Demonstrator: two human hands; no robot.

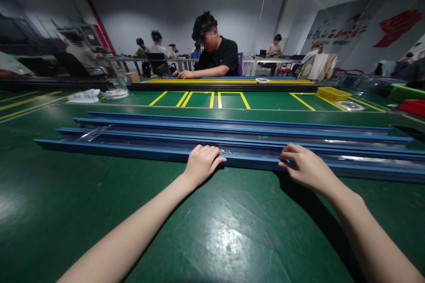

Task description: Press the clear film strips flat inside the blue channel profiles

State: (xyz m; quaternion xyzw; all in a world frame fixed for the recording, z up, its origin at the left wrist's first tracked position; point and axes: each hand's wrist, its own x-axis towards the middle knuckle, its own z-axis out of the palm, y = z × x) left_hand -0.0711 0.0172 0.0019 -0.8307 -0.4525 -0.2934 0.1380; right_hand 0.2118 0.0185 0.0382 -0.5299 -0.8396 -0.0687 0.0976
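Two long blue channel profiles (pixel 126 150) lie side by side across the green table, open side up. My left hand (pixel 201 164) is closed over the near wall of the closest channel, fingers curled inside and thumb along the front. Farther right on the same wall, my right hand (pixel 303 166) pinches the edge between thumb and fingers. Clear shiny film (pixel 94 133) crosses the channels near their left end. Between my hands, more clear plastic (pixel 229 151) glints inside the near channel; its exact shape is hard to make out.
Across the green table (pixel 212 212), a co-worker (pixel 219 55) leans over yellow and dark profiles (pixel 199 82). Yellow tape lines mark the far surface. A yellow tray (pixel 333 93), a tape roll (pixel 114 93) and a white packet (pixel 83 96) lie there. Other people sit behind.
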